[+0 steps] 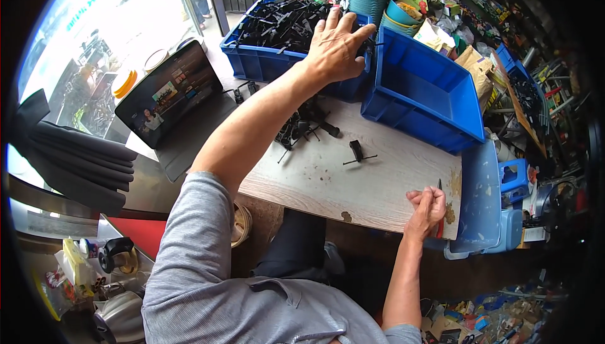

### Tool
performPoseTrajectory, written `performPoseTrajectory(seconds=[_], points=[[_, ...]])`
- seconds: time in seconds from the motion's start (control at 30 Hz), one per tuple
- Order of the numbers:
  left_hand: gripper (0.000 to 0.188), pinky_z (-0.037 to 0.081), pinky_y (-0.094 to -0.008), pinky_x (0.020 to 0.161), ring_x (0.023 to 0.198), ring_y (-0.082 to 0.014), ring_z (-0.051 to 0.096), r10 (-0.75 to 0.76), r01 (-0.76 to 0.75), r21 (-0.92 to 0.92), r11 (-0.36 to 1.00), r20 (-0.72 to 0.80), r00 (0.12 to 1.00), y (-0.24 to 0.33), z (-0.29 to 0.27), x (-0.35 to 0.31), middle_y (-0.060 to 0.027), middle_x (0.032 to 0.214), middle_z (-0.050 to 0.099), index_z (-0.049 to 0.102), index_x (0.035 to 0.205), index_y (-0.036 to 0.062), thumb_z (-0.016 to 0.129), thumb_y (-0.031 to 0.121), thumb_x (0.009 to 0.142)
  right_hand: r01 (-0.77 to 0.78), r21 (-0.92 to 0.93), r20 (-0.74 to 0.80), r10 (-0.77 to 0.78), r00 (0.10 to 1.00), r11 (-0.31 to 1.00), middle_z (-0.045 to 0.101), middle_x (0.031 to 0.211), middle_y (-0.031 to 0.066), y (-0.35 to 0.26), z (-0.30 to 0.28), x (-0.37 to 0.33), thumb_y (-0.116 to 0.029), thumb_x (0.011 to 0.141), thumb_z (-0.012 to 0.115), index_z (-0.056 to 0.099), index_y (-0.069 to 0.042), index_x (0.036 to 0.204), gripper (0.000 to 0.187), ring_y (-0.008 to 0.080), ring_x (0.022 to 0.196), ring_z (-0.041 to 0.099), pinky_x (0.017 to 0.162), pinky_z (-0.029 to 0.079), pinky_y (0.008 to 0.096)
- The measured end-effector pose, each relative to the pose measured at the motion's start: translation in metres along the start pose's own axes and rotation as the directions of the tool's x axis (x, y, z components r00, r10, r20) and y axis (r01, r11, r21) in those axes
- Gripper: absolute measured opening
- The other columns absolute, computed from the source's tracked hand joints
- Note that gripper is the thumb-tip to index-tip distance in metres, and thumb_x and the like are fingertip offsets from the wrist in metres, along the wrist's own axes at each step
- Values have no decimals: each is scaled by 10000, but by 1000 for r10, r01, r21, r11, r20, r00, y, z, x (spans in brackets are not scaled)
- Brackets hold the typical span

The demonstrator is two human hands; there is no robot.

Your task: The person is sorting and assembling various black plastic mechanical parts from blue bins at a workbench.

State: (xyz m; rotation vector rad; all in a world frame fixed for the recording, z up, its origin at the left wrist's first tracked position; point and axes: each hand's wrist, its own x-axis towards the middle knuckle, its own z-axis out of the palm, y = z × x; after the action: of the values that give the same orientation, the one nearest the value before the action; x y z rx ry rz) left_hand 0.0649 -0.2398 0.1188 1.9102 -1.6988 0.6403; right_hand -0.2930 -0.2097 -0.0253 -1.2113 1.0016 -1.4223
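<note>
My left hand (337,46) reaches over the near right part of a blue bin (255,62) heaped with small black plastic parts (283,24). Its fingers are spread and I see nothing held in them. At the table's right end, my right hand (426,212) is closed around a slim red-handled tool (440,229) with a dark pointed tip; its exact kind is hidden by the hand. One black part with a thin rod (357,151) lies alone on the table (302,183). A pile of similar black parts (301,125) sits behind my left forearm, partly covered by it.
A second blue bin (419,82) stands tilted at the table's back right. Beyond the right edge is a larger pale blue tub (476,193). A tablet (170,95) leans at the left. Stacked teal baskets (367,0) and clutter fill the back right.
</note>
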Motion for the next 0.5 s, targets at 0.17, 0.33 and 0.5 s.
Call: performPoseTrajectory(seconds=[0.17, 0.33, 0.5], points=[[818, 395, -594, 997, 1374, -411, 352, 69, -109, 116, 987, 303, 951, -17, 27, 49, -165, 1401, 474, 476, 1448, 310, 724, 284, 668, -8, -27, 6, 8, 1000, 1000, 524, 611, 36, -1, 3, 0, -102, 960, 553, 535, -18, 952, 86, 158, 613, 595, 669, 579, 358], [772, 397, -584, 1017, 1350, -351, 426, 32, -66, 41, 997, 557, 830, -22, 32, 66, -88, 1416, 509, 450, 1462, 381, 686, 303, 731, -6, -47, 0, 6, 1000, 999, 530, 621, 38, -2, 1, -1, -100, 959, 552, 533, -19, 954, 83, 161, 620, 597, 672, 581, 359], [724, 486, -541, 913, 1225, -353, 524, 61, -116, 104, 988, 431, 900, -29, 32, 58, -72, 1290, 611, 463, 1451, 358, 687, 357, 762, -6, -55, 8, 6, 1000, 998, 532, 623, 40, -2, 1, 0, -99, 955, 550, 531, -16, 960, 86, 162, 624, 599, 673, 581, 361]])
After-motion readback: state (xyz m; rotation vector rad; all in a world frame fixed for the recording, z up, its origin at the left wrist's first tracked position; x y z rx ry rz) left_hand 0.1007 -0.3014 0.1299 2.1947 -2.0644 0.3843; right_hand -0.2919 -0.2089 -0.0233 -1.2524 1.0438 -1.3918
